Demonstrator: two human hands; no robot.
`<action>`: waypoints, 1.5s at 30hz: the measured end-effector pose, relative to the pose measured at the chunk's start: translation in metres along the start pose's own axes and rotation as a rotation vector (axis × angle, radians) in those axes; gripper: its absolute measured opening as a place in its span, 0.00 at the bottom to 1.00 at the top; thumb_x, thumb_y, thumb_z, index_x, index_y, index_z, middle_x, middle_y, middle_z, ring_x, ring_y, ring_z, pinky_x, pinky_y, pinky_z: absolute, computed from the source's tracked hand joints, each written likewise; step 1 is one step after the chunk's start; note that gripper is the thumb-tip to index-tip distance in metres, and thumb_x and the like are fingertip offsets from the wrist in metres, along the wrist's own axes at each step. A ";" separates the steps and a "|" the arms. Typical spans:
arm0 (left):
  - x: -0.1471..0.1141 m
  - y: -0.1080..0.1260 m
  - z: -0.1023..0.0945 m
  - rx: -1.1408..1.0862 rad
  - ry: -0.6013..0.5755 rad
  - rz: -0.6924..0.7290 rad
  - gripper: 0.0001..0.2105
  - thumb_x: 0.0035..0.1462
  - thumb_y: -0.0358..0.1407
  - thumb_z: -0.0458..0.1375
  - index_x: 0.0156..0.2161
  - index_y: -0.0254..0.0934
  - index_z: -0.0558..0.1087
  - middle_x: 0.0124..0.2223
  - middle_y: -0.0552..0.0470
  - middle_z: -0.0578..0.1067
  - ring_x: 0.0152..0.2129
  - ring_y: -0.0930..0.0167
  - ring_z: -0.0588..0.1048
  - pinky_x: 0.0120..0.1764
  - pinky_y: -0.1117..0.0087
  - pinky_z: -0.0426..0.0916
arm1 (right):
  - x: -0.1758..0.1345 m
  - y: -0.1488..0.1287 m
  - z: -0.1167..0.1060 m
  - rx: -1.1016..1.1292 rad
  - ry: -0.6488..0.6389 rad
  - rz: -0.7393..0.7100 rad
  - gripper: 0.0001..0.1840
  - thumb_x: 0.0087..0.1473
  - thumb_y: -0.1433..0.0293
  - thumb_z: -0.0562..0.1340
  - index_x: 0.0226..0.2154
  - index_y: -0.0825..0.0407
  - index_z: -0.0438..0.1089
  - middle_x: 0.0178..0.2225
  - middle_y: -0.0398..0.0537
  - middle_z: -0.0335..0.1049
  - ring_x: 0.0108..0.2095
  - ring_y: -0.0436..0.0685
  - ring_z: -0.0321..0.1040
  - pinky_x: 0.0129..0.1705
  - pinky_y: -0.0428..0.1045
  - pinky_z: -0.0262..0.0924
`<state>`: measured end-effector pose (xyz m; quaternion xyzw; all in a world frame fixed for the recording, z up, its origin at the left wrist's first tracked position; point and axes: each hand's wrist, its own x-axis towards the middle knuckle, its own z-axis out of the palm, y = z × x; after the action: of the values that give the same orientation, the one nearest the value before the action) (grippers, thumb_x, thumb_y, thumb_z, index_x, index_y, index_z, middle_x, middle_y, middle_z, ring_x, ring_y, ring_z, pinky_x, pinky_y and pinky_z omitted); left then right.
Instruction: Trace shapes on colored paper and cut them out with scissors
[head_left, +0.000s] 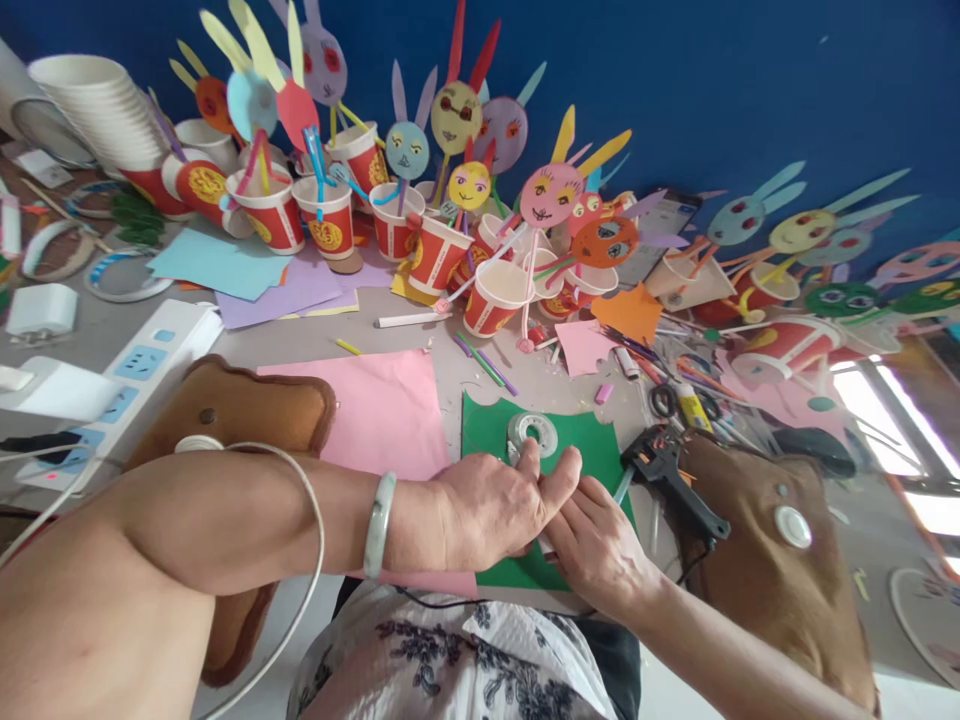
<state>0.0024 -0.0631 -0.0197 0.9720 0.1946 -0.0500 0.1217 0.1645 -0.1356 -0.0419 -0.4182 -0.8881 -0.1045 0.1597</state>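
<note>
A green sheet of paper lies flat on the table, right in front of the person. A roll of clear tape sits on top of it, near its far edge. The left hand rests on the green paper with its fingers out flat, and the fingertips touch the tape roll. It holds nothing. The right hand lies just beside it, touching it, and presses down on the paper. Its fingers are partly hidden under the left hand, so I cannot tell if it grips anything. A pale bracelet is on the left wrist.

A pink sheet of paper lies to the left of the green one. A black glue gun lies to the right. Farther back stand many red paper cups with paper bunny faces on sticks. A white power strip is on the far left.
</note>
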 end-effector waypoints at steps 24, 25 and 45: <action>-0.005 0.000 -0.032 0.032 -0.188 -0.009 0.44 0.62 0.47 0.57 0.71 0.27 0.38 0.68 0.26 0.52 0.37 0.64 0.80 0.32 0.68 0.75 | -0.030 0.055 -0.034 0.473 -0.134 0.333 0.14 0.62 0.70 0.59 0.50 0.45 0.70 0.37 0.49 0.79 0.34 0.58 0.74 0.39 0.57 0.64; -0.005 0.000 -0.032 0.031 -0.196 -0.004 0.44 0.62 0.47 0.56 0.70 0.27 0.38 0.68 0.26 0.52 0.37 0.64 0.80 0.32 0.68 0.75 | -0.029 0.058 -0.035 0.483 -0.141 0.344 0.13 0.62 0.68 0.59 0.49 0.45 0.71 0.37 0.49 0.80 0.34 0.58 0.74 0.40 0.57 0.64; -0.005 -0.003 -0.009 0.090 -0.051 0.047 0.35 0.58 0.51 0.59 0.63 0.30 0.59 0.65 0.24 0.59 0.32 0.63 0.80 0.28 0.67 0.72 | -0.013 0.061 -0.029 0.614 -0.106 0.663 0.11 0.64 0.63 0.56 0.47 0.45 0.68 0.44 0.50 0.78 0.36 0.56 0.76 0.33 0.49 0.72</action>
<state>-0.0028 -0.0599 -0.0105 0.9792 0.1663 -0.0807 0.0837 0.2259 -0.1157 -0.0169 -0.6182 -0.7029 0.2419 0.2555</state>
